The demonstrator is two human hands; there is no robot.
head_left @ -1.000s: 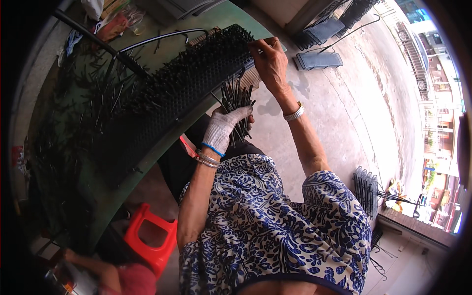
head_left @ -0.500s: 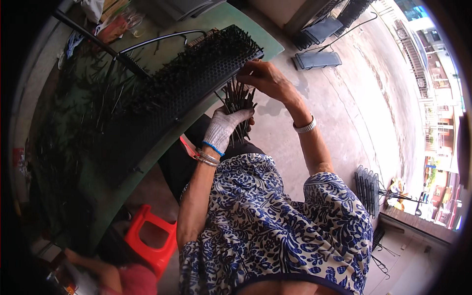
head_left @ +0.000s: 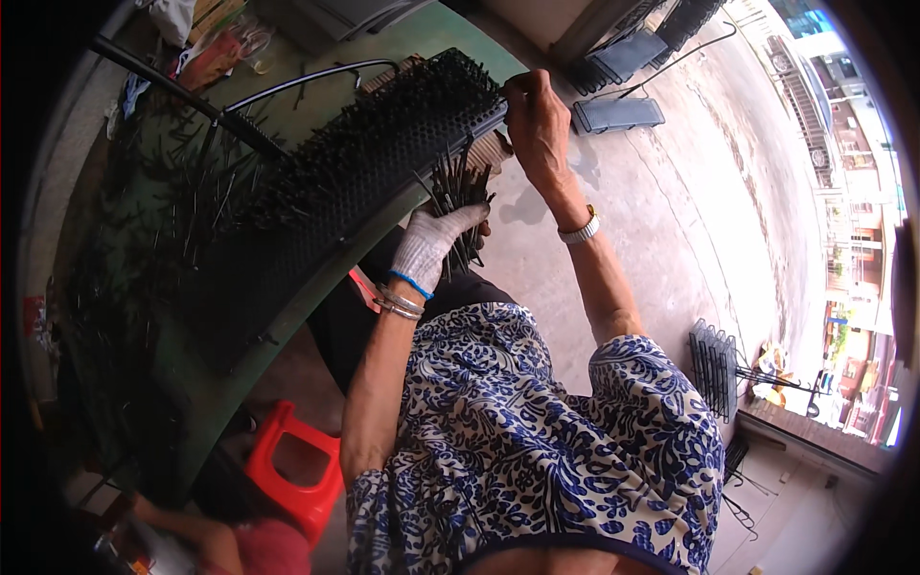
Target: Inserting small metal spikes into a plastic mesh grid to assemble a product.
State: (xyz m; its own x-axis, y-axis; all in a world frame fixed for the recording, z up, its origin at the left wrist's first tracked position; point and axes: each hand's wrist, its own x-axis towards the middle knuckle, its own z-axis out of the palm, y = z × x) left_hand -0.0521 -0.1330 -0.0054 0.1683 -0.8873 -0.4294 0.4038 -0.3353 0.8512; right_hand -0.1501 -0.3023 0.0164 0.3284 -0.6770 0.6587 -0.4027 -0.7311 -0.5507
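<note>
My left hand (head_left: 436, 235), in a white knit glove with a blue cuff, grips a bundle of thin dark rods (head_left: 462, 187) just off the table's edge. Along that edge lies a long black perforated panel (head_left: 383, 163), with many short black rods (head_left: 412, 101) standing in its holes. My right hand (head_left: 539, 125) is bare and at the panel's right end. Its fingers are pinched together at the corner; whatever they hold is hidden or too small to make out.
Loose dark rods (head_left: 163, 182) lie scattered over the green table (head_left: 216, 450). A black bent metal frame (head_left: 307, 75) rests behind the panel. Below the table stands a red plastic stool (head_left: 297, 479); at lower left is another person's arm (head_left: 192, 532). Grey panels (head_left: 618, 115) lie on the floor.
My right hand has moved up and slightly right, from under the panel's edge to its right corner. My left hand still holds the bundle, nearly in the same place.
</note>
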